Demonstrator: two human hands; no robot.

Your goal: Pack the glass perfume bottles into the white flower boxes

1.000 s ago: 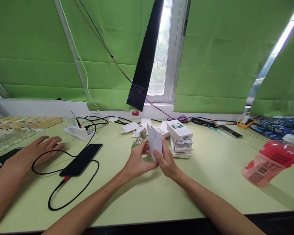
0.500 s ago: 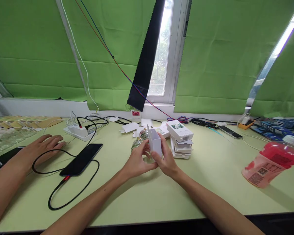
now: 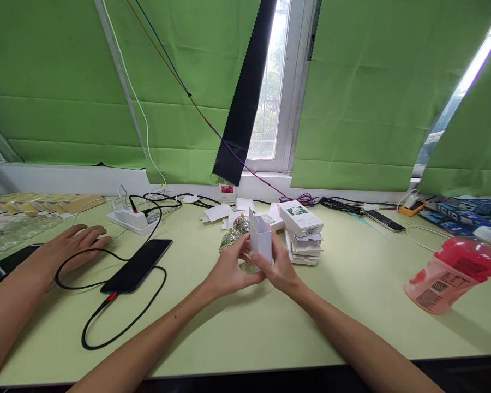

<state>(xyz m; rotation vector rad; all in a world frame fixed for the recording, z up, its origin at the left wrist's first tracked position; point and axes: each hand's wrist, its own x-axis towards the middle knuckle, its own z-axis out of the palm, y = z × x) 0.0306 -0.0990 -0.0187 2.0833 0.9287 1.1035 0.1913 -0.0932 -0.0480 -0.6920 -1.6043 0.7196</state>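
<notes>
A small white cardboard box (image 3: pixel 262 240) stands upright between my hands above the table, its top flaps raised and its upper end uncovered. My left hand (image 3: pixel 234 266) grips it from the left, fingers behind it. From the right, my right hand (image 3: pixel 281 267) is wrapped round it, thumb across the front. Just behind my left hand sit shiny round patterned baubles (image 3: pixel 229 240), partly hidden by the fingers. To the right of my right hand is a stack of flattened white cartons (image 3: pixel 305 251), topped by a printed white box (image 3: pixel 300 218).
Another person's hand (image 3: pixel 79 245) rests at the left, near a black phone (image 3: pixel 137 266) with a looped charging cable. A power strip (image 3: pixel 133 220) lies behind it. On the right stands a pink drink bottle (image 3: pixel 454 273). Cables (image 3: pixel 343 204) run along the back.
The white box has turned and tilted slightly in my hands, showing more of its uncovered top. Both hands keep hold of it; the other person's hand stays in place.
</notes>
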